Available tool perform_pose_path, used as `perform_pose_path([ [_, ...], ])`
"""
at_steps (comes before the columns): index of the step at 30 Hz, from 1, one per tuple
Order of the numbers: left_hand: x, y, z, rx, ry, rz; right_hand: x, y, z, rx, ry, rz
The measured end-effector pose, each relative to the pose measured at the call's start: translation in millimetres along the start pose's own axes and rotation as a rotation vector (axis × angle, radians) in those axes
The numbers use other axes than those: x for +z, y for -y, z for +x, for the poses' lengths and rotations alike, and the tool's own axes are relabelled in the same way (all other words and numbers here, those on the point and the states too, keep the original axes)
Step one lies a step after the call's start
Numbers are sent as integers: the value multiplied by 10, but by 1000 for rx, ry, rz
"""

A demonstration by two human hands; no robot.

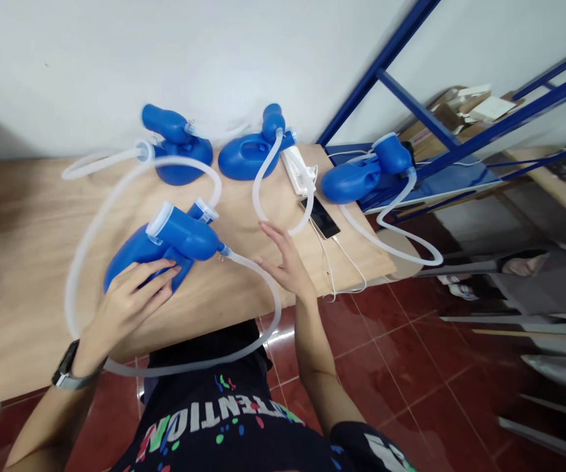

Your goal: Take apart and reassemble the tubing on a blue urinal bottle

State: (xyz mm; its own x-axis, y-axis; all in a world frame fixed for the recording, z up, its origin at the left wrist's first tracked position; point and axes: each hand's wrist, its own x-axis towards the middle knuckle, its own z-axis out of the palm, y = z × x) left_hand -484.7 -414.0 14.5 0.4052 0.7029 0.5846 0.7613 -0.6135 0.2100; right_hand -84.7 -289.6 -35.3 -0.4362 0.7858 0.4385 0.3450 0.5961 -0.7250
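Note:
In front of me a blue plastic urinal bottle (132,249) lies on the wooden table. A blue cup-shaped funnel (191,236) with a white rim rests on top of it. From the funnel's narrow end a translucent hose (270,282) loops past the table's front edge, around the left side and back to the bottle's neck (204,211). My left hand (132,295) has its fingers curled over the bottle's handle area, with the thumb hidden. Beside the hose, my right hand (285,262) is held with fingers apart and nothing in it.
Three similar blue bottles (184,167) (246,157) (349,182) with funnels and hoses stand toward the back and right. A white power strip (296,169) and a phone (323,217) with cables lie between them. A blue metal rack (410,108) borders the right. A person sits at far right.

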Motion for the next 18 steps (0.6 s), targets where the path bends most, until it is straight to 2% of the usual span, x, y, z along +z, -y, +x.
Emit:
perform_pose_path([
  [3, 72, 10, 46, 78, 56, -72, 102, 147, 218, -140, 172, -33],
  [5, 113, 27, 114, 158, 91, -115, 202, 203, 317, -206, 229, -28],
  [8, 197, 163, 280, 208, 99, -195, 302, 217, 417, -203, 215, -31],
  [13, 394, 621, 583, 242, 71, -307, 265, 171, 667, -77, 160, -57],
  [18, 550, 916, 714, 194, 65, -330, 270, 169, 1011, -111, 133, -63],
])
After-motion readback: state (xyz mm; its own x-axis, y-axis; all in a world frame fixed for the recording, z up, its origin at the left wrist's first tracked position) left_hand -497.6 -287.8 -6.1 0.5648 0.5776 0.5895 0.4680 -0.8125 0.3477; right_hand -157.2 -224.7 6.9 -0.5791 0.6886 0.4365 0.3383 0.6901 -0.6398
